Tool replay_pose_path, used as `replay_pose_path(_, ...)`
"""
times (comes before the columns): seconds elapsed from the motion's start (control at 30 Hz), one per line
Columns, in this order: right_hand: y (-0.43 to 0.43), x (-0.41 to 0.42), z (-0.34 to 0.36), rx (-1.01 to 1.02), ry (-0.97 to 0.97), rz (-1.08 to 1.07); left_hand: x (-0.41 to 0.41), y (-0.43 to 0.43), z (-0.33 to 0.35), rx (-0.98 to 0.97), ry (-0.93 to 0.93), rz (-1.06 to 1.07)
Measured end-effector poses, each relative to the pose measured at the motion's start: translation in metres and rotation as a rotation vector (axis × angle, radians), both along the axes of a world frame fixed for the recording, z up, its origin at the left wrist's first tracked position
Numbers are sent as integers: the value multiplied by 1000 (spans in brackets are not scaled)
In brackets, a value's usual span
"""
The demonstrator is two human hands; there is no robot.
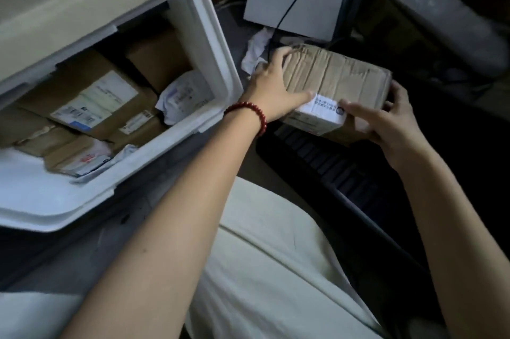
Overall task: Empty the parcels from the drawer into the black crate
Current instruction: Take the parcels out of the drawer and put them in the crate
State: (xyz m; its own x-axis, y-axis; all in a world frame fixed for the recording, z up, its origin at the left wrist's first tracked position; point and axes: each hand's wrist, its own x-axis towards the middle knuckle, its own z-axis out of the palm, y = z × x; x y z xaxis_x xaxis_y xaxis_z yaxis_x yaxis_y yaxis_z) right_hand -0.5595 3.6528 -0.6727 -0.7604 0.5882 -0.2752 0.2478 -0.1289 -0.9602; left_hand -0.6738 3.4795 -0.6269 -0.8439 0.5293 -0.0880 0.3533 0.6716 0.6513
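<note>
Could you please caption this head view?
Left hand and right hand hold a cardboard parcel over the black crate beside the drawer.

Single head-worn view, aimed forward and down.
The scene is seen from close above: the drawer [209, 68] is framed at left, the crate [345, 173] at right, the parcel [331, 76] between left hand [276, 87] and right hand [386, 123] near centre.

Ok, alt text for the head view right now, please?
Left hand and right hand grip a taped cardboard parcel over the black crate. Left of it, the open white drawer holds several more labelled parcels.
</note>
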Motion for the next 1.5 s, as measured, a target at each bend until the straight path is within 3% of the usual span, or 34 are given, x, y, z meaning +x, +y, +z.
replay_pose_path(0.2,27,-13,-64,-53,-207,-84,-33,46,-66,-184,-126,-62)
replay_pose_path(0.5,37,-25,-143,-39,-400,-9,-39,73,-134,-301,-249,-111)
replay_pose_path(0.67,11,-38,-170,-49,-479,70,-38,70,-152,-564,-184,-90)
replay_pose_path(0.83,-7,-45,-174,-26,-513,122,-37,71,-157,-772,6,-80)
replay_pose_path(0.93,-4,-41,-166,87,-540,235,-34,75,-154,-886,134,-118)
replay_pose_path(1.07,0,-39,-133,463,-735,439,-28,69,-130,-880,128,-107)
replay_pose_path(1.3,-33,-56,-49,854,-389,362,-26,24,-40,-567,241,78)
replay_pose_path(1.5,-94,-67,11,933,-188,534,-4,-64,15,-523,168,248)
